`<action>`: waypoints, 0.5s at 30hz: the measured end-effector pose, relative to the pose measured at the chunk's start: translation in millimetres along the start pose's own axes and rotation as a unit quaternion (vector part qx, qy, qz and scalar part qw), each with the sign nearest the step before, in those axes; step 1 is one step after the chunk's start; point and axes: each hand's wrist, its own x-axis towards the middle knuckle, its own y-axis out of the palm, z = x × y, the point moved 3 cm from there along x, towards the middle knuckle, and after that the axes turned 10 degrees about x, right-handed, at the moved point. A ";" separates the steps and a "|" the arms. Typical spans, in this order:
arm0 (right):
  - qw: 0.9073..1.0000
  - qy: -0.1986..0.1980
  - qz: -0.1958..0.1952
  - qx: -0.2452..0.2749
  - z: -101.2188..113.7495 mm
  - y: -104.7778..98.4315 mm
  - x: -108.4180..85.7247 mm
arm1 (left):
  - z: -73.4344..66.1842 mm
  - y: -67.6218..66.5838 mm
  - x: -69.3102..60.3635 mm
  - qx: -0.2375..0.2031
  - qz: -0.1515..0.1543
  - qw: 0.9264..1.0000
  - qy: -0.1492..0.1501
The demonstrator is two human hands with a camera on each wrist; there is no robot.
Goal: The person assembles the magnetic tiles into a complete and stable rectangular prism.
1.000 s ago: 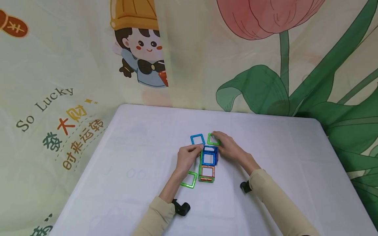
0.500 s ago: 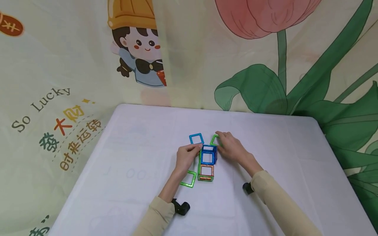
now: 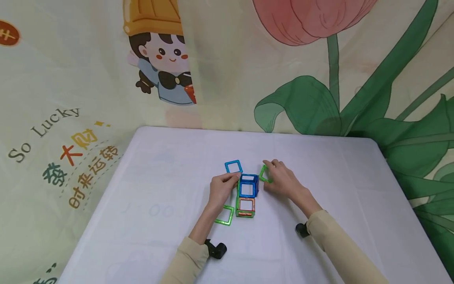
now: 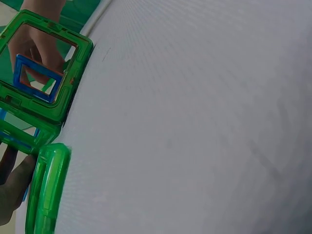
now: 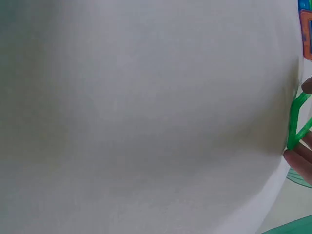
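Note:
A small block structure of magnetic tiles stands mid-table, with blue square tiles (image 3: 247,182) at its far part, an orange square tile (image 3: 246,198) nearer and green tiles (image 4: 78,66) along its left side. My left hand (image 3: 220,191) pinches the structure's far left edge with thumb and fingers. Right of the structure, my right hand (image 3: 283,179) holds a green square tile (image 3: 262,172) by its edges; the tile is tilted and apart from the blocks. Its frame also shows in the right wrist view between the fingertips (image 5: 298,163).
A light blue square tile (image 3: 232,161) lies just beyond the left hand. Another green square tile (image 3: 231,216) lies left of the structure, partly behind the left wrist. A white cloth covers the table (image 3: 159,165), whose far edge meets a printed curtain (image 3: 227,79).
My right hand has drawn the green tile to the right, away from the structure's far end, and turned it. My left hand keeps its place on the structure. The head view has shifted slightly.

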 end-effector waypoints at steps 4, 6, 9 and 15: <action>1.000 0.008 0.003 0.019 1.3 -1.1 -4.3 | 0.7 -1.4 0.0 -0.006 0.001 1.000 0.004; 0.999 0.015 0.001 0.033 0.9 -1.9 -6.3 | 0.7 -1.4 -0.3 -0.010 0.003 1.000 0.004; 0.998 0.024 -0.003 0.060 0.1 -3.1 -9.7 | 1.3 -1.2 -0.9 -0.010 0.003 1.000 0.003; 0.993 0.016 -0.003 0.117 -0.4 -5.2 -18.3 | -0.5 -0.7 -0.9 -0.007 0.002 1.000 0.001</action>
